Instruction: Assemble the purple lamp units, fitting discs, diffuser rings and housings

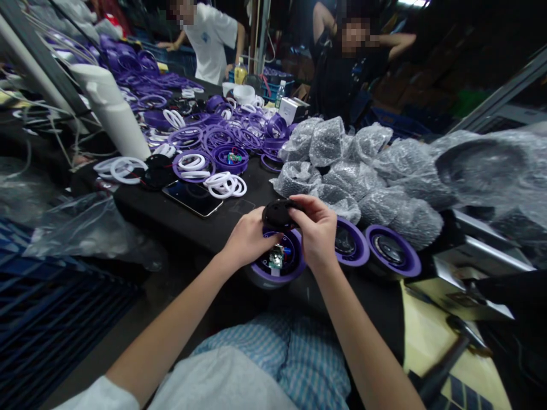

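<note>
My left hand (248,236) and my right hand (315,228) both grip a black round disc (277,214), held tilted just above a purple round shell (277,267). Inside the shell a small green circuit board (277,259) shows. The shell rests at the near edge of the black table (179,219), above my lap. To the right of it stand two more purple shells with dark speaker cones, one (351,242) beside my right hand and one (390,250) further right.
Bubble-wrapped bundles (342,165) pile up behind the shells. A phone (192,196), white rings (224,184) and many purple rings (213,136) lie at the left and back. A white bottle (113,111) stands far left. Two people stand across the table. A hammer (453,353) lies at the lower right.
</note>
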Available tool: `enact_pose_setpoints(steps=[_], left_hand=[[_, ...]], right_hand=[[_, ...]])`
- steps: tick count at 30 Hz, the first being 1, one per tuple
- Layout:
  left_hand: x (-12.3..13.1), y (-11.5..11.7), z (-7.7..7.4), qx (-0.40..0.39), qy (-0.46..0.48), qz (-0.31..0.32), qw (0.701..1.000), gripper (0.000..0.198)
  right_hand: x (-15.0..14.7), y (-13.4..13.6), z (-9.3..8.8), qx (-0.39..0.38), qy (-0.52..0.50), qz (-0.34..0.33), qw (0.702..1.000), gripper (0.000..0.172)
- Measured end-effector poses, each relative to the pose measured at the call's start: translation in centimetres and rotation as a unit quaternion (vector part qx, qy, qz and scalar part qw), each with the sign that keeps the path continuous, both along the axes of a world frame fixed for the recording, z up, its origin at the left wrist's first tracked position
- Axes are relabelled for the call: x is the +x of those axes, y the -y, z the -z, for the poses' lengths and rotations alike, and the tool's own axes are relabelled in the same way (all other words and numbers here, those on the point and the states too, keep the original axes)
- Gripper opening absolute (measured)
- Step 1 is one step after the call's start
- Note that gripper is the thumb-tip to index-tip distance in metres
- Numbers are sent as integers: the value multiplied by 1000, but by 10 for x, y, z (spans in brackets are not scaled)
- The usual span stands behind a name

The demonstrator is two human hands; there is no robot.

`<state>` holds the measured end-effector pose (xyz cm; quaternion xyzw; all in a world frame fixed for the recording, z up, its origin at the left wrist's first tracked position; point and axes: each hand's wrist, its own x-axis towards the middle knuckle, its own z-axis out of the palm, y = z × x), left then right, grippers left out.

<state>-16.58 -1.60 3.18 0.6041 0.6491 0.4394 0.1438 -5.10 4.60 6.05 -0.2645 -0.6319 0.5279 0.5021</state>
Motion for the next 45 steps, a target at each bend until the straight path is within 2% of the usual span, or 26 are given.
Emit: enact_pose_setpoints(steps=[2, 4, 6, 8, 11, 13, 16, 20, 23, 26, 28, 32, 35, 40, 43, 45], left_hand=[[-5, -3, 4, -11, 0, 6, 1000, 36], [-9, -5, 8, -32, 1, 6, 999, 46], [-13, -7, 13, -64, 1, 7, 998, 56], [-14, -9, 17, -103, 1, 3, 995, 62], [-15, -10, 17, -154, -2, -13, 988, 69], [-14, -10, 15, -178, -4, -22, 984, 72], [-14, -9, 15, -193, -5, -22, 981, 72], [-15, -10, 17, -197, -4, -1, 980, 73], [-16, -11, 14, -205, -13, 20, 979, 71], [-19, -11, 5, -223, -48, 28, 973, 67], [-21, -13, -2, -237, -77, 40, 968, 60], [-29, -19, -11, -252, -131, 111, 952, 41], [-34, -23, -14, -253, -173, 140, 941, 36], [-35, -23, -16, -240, -214, 154, 934, 37], [-32, -21, -16, -232, -246, 140, 931, 48], [-29, -22, -16, -226, -278, 131, 924, 56]], right_hand=[[5, -5, -4, 30, 37, -32, 998, 13], [10, -11, -6, 99, 100, -55, 989, 23], [16, -14, -6, 187, 163, -53, 967, 34], [21, -15, -2, 244, 190, -26, 951, 31], [26, -10, 11, 234, 157, 21, 959, 18], [28, -3, 24, 198, 122, 45, 972, 16], [32, 6, 41, 166, 108, 46, 979, 15], [41, 13, 52, 212, 152, 40, 964, 20], [50, 12, 49, 284, 204, 15, 937, 39], [59, 9, 42, 336, 254, -56, 905, 52], [64, 8, 36, 332, 286, -108, 892, 53], [66, 10, 23, 299, 361, -174, 866, 46], [59, 13, 16, 276, 402, -172, 856, 44], [48, 16, 10, 258, 412, -158, 860, 43], [47, 17, 6, 245, 410, -166, 863, 55], [47, 16, 6, 247, 424, -173, 854, 61]])
